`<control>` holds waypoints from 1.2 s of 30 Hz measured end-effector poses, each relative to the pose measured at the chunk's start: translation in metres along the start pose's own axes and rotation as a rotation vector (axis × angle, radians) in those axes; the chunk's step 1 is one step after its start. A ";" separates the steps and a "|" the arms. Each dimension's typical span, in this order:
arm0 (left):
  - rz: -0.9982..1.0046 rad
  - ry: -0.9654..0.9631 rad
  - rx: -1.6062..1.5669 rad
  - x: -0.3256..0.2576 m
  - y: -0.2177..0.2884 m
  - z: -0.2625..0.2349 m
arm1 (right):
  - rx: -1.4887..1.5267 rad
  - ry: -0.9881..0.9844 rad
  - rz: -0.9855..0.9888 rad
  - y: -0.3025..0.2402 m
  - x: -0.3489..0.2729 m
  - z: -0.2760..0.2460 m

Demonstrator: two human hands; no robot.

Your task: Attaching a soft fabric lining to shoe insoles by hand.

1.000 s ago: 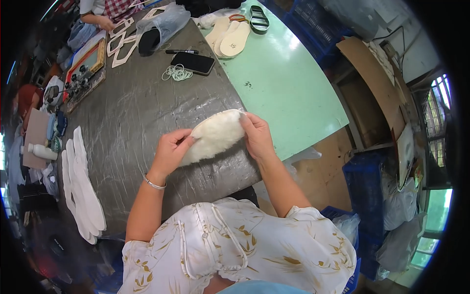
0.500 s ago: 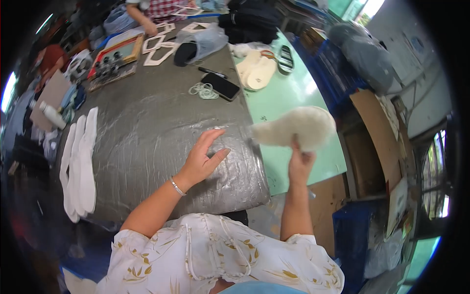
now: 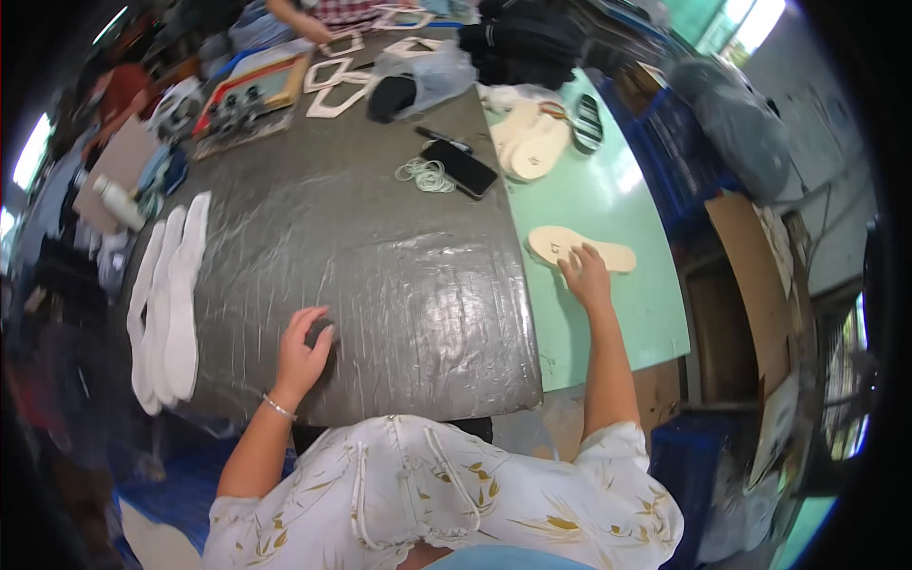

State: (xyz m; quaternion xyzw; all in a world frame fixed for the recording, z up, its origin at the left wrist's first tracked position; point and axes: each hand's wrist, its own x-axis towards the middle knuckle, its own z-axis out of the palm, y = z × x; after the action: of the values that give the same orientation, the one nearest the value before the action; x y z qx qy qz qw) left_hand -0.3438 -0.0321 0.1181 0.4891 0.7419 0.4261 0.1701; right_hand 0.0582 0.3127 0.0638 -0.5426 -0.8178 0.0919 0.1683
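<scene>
On the green board (image 3: 589, 351) lies a cream shoe insole (image 3: 617, 256), flat, with a small dark mark facing up. My right hand (image 3: 589, 275) rests over its near edge, fingers spread across the upper face. My left hand (image 3: 302, 353) is low over the grey plastic-covered table (image 3: 380, 247); its fingers curve with the thumb apart, and a dark patch shows in the gap. Several long white insole-shaped pieces (image 3: 180, 313) lie side by side at the left edge. Farther back on the board, more cream insoles (image 3: 532, 147) lie stacked.
A phone (image 3: 461, 169), a pen (image 3: 444, 139) and pale looped bands (image 3: 426, 175) lie mid-table. Behind are a clear plastic bag (image 3: 432, 81), cut-out frames (image 3: 337, 95) and a wooden-framed tray (image 3: 256, 95). Another person's hand (image 3: 309, 27) works at the far edge.
My right hand has brought the insole down onto the green board, turning its fuzzy side under and marked side up. My left hand has moved left and nearer me.
</scene>
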 end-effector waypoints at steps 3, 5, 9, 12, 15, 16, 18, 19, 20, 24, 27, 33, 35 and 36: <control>0.113 -0.106 -0.032 0.036 0.050 0.024 | -0.043 -0.010 -0.008 0.024 0.032 -0.045; 0.166 -0.167 -0.055 0.057 0.056 0.045 | -0.054 -0.387 0.055 0.035 0.058 -0.051; 0.171 -0.203 -0.055 0.073 0.054 0.062 | 0.039 -0.713 0.080 0.043 0.082 -0.061; 0.135 -0.251 -0.068 0.086 0.051 0.065 | 0.138 -0.760 -0.004 0.056 0.119 -0.073; 0.159 -0.401 0.017 0.125 0.065 0.068 | -0.234 -0.657 -0.245 0.037 0.183 -0.076; 0.228 -0.425 0.051 0.147 0.075 0.074 | -0.400 -0.583 -0.300 0.023 0.203 -0.070; 0.391 -0.469 0.135 0.197 0.094 0.099 | -0.499 -0.356 -0.505 0.011 0.235 -0.052; 0.483 -0.488 0.184 0.225 0.103 0.117 | -0.534 -0.302 -0.545 0.007 0.248 -0.040; 0.565 -0.493 0.230 0.253 0.113 0.136 | -0.564 -0.244 -0.586 0.004 0.260 -0.030; 0.749 -0.434 0.452 0.359 0.134 0.214 | -0.465 -0.351 -0.439 -0.023 0.286 -0.016; 0.793 -0.336 0.476 0.428 0.135 0.273 | -0.439 -0.349 -0.446 -0.017 0.303 -0.004; 0.430 -0.340 0.969 0.475 0.127 0.338 | -0.452 -0.444 -0.500 -0.028 0.321 0.023; 0.391 -0.523 1.061 0.478 0.140 0.349 | -0.511 -0.512 -0.497 -0.034 0.316 0.004; 0.367 -0.594 1.058 0.482 0.142 0.355 | -0.478 -0.539 -0.486 -0.030 0.319 0.009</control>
State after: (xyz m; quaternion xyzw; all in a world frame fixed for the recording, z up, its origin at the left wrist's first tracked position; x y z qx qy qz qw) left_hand -0.2466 0.5752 0.1052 0.7235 0.6774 -0.1298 0.0282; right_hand -0.0840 0.5939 0.1220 -0.3143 -0.9348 -0.0040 -0.1651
